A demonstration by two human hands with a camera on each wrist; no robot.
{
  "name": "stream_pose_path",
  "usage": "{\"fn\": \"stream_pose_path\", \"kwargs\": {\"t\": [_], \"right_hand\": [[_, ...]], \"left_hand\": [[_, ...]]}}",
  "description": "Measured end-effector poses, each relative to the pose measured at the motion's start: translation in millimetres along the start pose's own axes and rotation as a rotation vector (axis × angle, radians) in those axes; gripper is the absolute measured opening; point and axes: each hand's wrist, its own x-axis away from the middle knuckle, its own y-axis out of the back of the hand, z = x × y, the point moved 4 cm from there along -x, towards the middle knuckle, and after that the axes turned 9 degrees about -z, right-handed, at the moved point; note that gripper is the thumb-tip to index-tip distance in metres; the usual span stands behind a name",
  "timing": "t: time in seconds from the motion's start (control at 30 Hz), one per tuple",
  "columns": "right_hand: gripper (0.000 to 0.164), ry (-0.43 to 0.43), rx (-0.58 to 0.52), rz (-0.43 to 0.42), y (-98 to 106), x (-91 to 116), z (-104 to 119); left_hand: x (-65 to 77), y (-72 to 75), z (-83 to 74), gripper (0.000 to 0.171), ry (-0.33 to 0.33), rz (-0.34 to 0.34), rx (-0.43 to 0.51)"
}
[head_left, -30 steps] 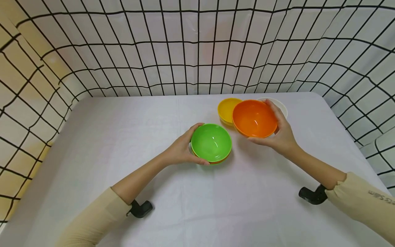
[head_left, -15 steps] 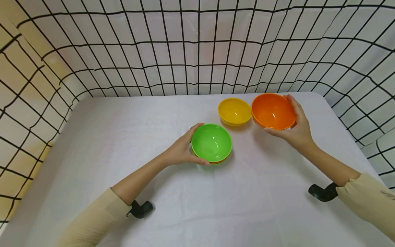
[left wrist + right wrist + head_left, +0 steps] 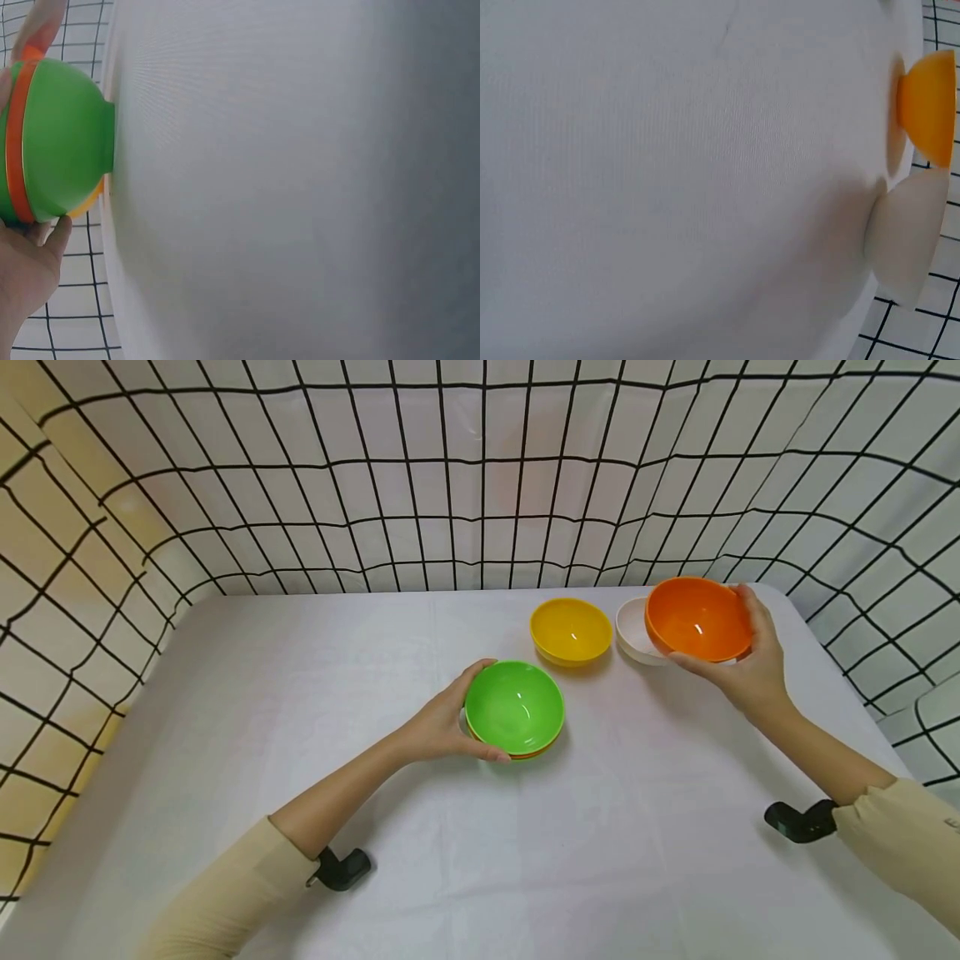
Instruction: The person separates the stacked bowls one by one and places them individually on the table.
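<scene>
The orange bowl (image 3: 697, 618) is at the far right of the table (image 3: 300, 693), mouth up, gripped by the right hand (image 3: 750, 664): thumb along its near side, fingers round its right side. Being round, it has no long axis; it lies to the left of the palm and appears raised off the surface. From the head view it covers the right part of the white bowl (image 3: 632, 635), so the white bowl lies to its left and the right hand is the nearer one to both; the gap between the two bowls cannot be judged.

Left of the white bowl, just beside it, stands the yellow bowl (image 3: 570, 631). Nearer the person, the left hand (image 3: 450, 718) grips the stack from its left side, a green bowl (image 3: 513, 706) on top and an orange rim (image 3: 20, 142) showing between green ones. Black wire mesh (image 3: 483, 460) rises behind the table.
</scene>
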Motion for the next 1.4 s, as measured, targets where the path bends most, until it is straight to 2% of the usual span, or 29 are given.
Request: {"fn": "stream_pose_path", "kwargs": {"t": [0.2, 0.33, 0.53, 0.67, 1.07, 1.4], "right_hand": [[0.091, -0.051, 0.037, -0.053, 12.9, -4.5, -10.0], [0.091, -0.137, 0.074, -0.095, 22.8, -12.5, -30.8], [0.096, -0.274, 0.192, -0.147, 38.3, -21.6, -57.9], [0.097, -0.341, 0.216, -0.165, 44.7, -25.1, -71.4], [0.098, -0.412, 0.255, -0.158, 50.8, -28.6, -90.5], [0.103, -0.459, 0.289, -0.124, 43.4, -24.8, -106.2]], "left_hand": [[-0.8, -1.6, 5.5, 0.114, -0.002, 0.003, 0.001], [0.0, -1.3, 5.3, 0.113, -0.002, 0.001, 0.003], [0.1, -1.3, 3.2, 0.112, -0.005, 0.0, 0.003], [0.2, -1.3, 3.6, 0.112, 0.002, 0.001, -0.006], [-0.4, -1.3, 6.0, 0.113, 0.006, -0.004, -0.007], [0.9, -1.4, 6.1, 0.112, 0.01, -0.001, -0.006]]}}
